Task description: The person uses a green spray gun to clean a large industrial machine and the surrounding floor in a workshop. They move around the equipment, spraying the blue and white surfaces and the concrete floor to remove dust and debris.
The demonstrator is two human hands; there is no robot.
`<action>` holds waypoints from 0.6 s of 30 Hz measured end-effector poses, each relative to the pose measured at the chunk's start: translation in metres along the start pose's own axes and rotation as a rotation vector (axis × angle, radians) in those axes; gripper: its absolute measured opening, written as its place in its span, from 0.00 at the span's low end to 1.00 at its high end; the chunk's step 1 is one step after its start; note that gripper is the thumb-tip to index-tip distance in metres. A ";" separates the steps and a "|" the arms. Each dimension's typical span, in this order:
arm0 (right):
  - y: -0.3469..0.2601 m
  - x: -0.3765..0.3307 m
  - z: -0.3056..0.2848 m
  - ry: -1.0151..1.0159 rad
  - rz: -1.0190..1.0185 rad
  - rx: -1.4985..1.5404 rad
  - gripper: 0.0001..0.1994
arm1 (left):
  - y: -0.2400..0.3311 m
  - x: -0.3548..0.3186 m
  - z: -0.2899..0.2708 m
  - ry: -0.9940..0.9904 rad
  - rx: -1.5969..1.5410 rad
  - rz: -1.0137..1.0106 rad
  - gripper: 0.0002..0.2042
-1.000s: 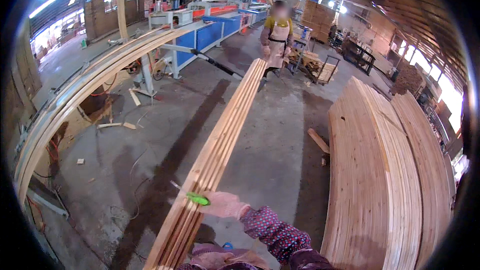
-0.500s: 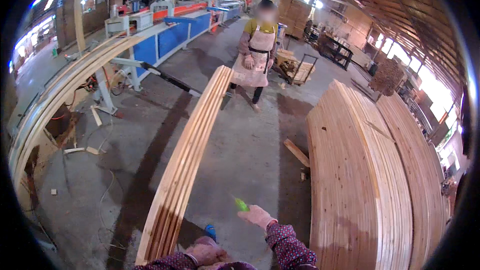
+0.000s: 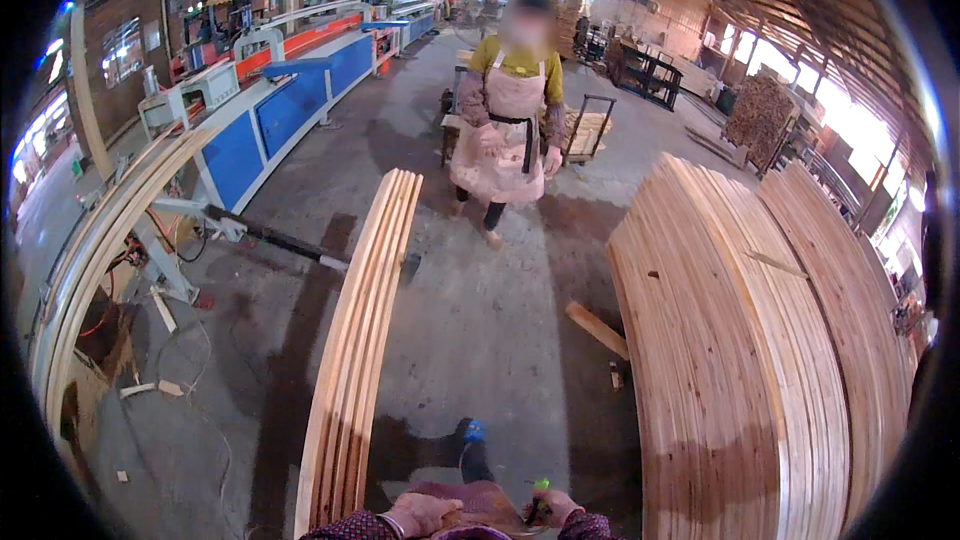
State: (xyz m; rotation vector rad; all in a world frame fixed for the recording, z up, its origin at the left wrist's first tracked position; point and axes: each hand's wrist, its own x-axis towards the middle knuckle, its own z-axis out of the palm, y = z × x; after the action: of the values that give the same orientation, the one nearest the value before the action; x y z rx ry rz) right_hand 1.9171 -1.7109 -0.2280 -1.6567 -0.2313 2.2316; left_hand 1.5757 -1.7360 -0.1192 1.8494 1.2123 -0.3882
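The person's right hand [image 3: 556, 510] is low in the view, in front of the body, with its fingers closed around a small green-ended tool [image 3: 541, 486]; the green end points up out of the grip, and the rest of the tool is too small and dark to make out. The left hand [image 3: 425, 514] lies beside it against the reddish clothing [image 3: 470, 500] at the person's waist; whether its fingers are pressed together or gripping the cloth cannot be told. Both forearms wear patterned sleeves, and a blue shoe [image 3: 473, 432] shows on the floor just ahead.

A bundle of long, narrow wooden boards [image 3: 360, 350] runs away from the person, left of both hands and apart from the right one. A large stack of wooden boards [image 3: 705, 370] stands to the right, with a loose wood offcut [image 3: 597, 329] on the concrete floor [image 3: 480, 340] near its left side. Ahead, a co-worker in a pale pink apron [image 3: 510, 120] stands facing the person, in front of a hand cart [image 3: 590, 130]. A blue-panelled machine [image 3: 292, 110] extends along the left.
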 end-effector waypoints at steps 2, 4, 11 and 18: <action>-0.026 0.023 -0.008 -0.094 -0.422 -0.902 0.16 | -0.023 0.032 -0.020 0.015 -0.010 -0.047 0.20; -0.065 0.043 -0.014 -0.046 -0.670 -1.334 0.19 | -0.024 0.062 -0.068 0.047 -0.006 -0.052 0.20; -0.259 0.094 0.047 0.041 -1.171 -1.560 0.14 | -0.043 0.117 -0.201 0.116 -0.014 -0.068 0.19; -0.418 0.143 0.087 0.009 -0.458 -0.710 0.11 | -0.059 0.187 -0.278 0.274 -0.027 -0.018 0.18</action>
State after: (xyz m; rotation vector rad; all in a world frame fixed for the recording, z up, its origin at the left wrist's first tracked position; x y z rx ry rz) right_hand 1.8732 -1.2648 -0.1897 -1.6792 -1.3771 1.8813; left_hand 1.5614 -1.3961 -0.1100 1.9140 1.4093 -0.1293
